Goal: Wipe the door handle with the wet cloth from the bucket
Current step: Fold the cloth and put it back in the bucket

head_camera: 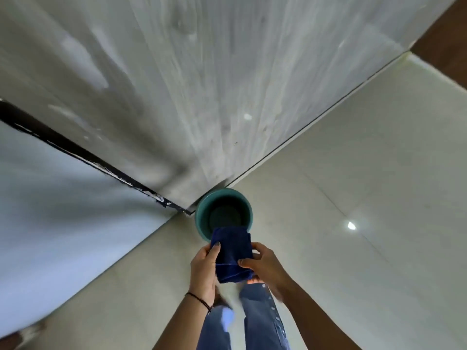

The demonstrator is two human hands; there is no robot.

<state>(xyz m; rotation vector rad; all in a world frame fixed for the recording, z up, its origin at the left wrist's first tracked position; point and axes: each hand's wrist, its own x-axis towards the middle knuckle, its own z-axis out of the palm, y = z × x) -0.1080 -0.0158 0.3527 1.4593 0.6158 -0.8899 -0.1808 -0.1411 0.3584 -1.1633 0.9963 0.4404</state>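
- Above the near rim of the bucket [224,210]: dark blue cloth [232,255] held in both hands, folded into a rough oblong, clear of the floor [353,173].
- Left hand [203,270] closed on cloth's left edge, thumb on top; right hand [262,265] pinching its right edge, thumb over the near corner. Both grips look firm.
- Bucket is teal, standing upright on the floor right at the foot of the pale door [202,84], at the corner by the dark frame strip [83,152]. Inside looks dark; water level can't be told.
- Cloth's long axis runs from the bucket rim back toward the person; far short end overlaps the rim, near end points at the jeans [255,322].
- Door handle not in view, presumably above the bucket and out of frame.
- Risks, my judgement: cloth likely wet, so drips land on the glossy tile by the bucket and on the jeans, making a slip hazard if not wrung over the bucket.
- Feet are close to the bucket; stepping toward the door could knock it over.
- Two-edge pinch could let the fold fall open when lifting.
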